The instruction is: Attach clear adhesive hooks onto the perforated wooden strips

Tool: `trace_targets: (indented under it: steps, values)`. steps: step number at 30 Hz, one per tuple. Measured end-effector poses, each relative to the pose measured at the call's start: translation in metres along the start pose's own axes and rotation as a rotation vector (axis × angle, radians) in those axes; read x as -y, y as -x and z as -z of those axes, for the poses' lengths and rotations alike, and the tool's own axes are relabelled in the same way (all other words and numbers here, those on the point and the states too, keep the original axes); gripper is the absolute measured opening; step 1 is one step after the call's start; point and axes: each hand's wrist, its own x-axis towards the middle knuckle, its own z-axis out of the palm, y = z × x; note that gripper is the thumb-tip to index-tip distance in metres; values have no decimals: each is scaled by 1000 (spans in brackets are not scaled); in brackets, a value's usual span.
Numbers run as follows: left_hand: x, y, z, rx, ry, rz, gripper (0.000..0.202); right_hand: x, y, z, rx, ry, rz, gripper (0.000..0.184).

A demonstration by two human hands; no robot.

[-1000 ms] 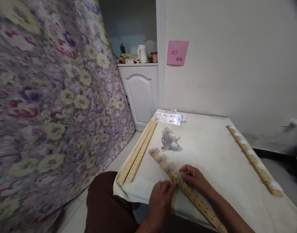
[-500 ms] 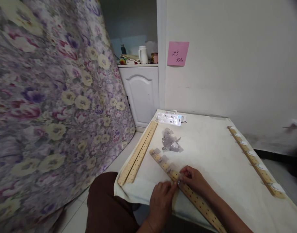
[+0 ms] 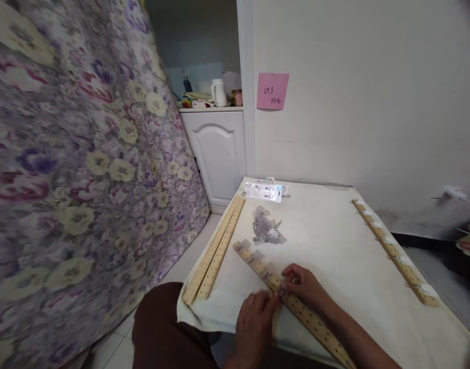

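A narrow wooden strip [image 3: 313, 323] with rows of holes lies diagonally on the cloth-covered table, running off the bottom edge of the view. Along its far half sit several small clear plastic pieces with metal parts [image 3: 250, 258]. My left hand [image 3: 254, 324] is closed at the strip's near side, its thumb and fingertips against the wood beside a tiny metal part. From the far side, my right hand [image 3: 304, 286] pinches a small clear piece with metal at the same spot. The fingers partly hide this piece. Beyond lies a pile of similar clear pieces [image 3: 264, 226].
Two perforated wooden strips [image 3: 222, 246] lie along the left table edge. Another strip [image 3: 398, 252] with white round pieces lies at the right. Clear packaging [image 3: 262, 191] rests at the back. A floral curtain [image 3: 84, 169] hangs left; a white cabinet [image 3: 217, 154] stands behind.
The view has shifted slightly, so the table and background sit a little further left and lower. Both hands stay at the same spot on the strip, with hardly any finger movement.
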Motion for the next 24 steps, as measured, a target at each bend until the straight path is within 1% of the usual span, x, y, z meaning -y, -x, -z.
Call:
trace_targets:
  steps: [3, 5, 7, 9, 12, 15, 18, 21, 24]
  values:
    - [2, 2, -3, -27, -14, -8, 47, -5, 0, 2, 20, -16, 20, 24]
    - [4, 3, -6, -35, -15, -19, 47, -9, 0, 6, 24, -51, -4, 26]
    - [7, 5, -8, -52, -8, -30, 48, -12, -4, 11, -6, -82, -34, 27]
    - [10, 6, -12, -89, 6, -49, 50, -12, -14, 15, -63, -98, -31, 27]
    - [13, 8, -19, -163, 22, -67, 48, -7, -38, 19, -147, -113, 10, 28]
    - [15, 10, -28, -237, 0, -56, 44, 0, -65, 15, -231, -110, 45, 30]
    - [19, 11, -37, -285, -52, -71, 43, 4, -84, 8, -291, -87, 68, 30]
    - [22, 10, -41, -315, -90, -107, 42, 7, -91, 4, -306, -69, 94, 22]
    - [23, 9, -38, -318, -92, -101, 42, 9, -89, 6, -308, -69, 103, 16]
